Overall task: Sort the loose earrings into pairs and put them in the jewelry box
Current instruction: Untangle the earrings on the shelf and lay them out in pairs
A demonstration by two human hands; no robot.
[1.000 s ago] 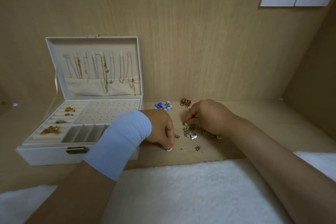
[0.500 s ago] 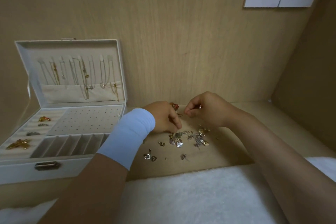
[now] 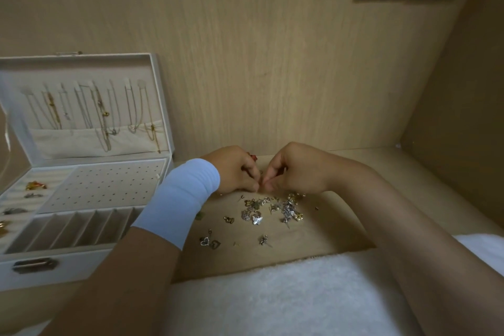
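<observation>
While my left hand (image 3: 234,172) and right hand (image 3: 296,172) meet fingertip to fingertip just right of the jewelry box (image 3: 81,263), the right pinches a small earring (image 3: 261,172). I cannot tell whether the left's curled fingers grip it too. From there the box is a leftward carry, and my left hand is nearer it. The loose earrings (image 3: 272,209) lie right of the box, towards its front. Half a second ago my hands were apart; now they touch.

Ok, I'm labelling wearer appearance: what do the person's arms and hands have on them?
A wide, smooth light-blue band wraps the arm just behind the left hand. The right forearm and right hand are bare: no sleeve, watch or ring shows.
</observation>
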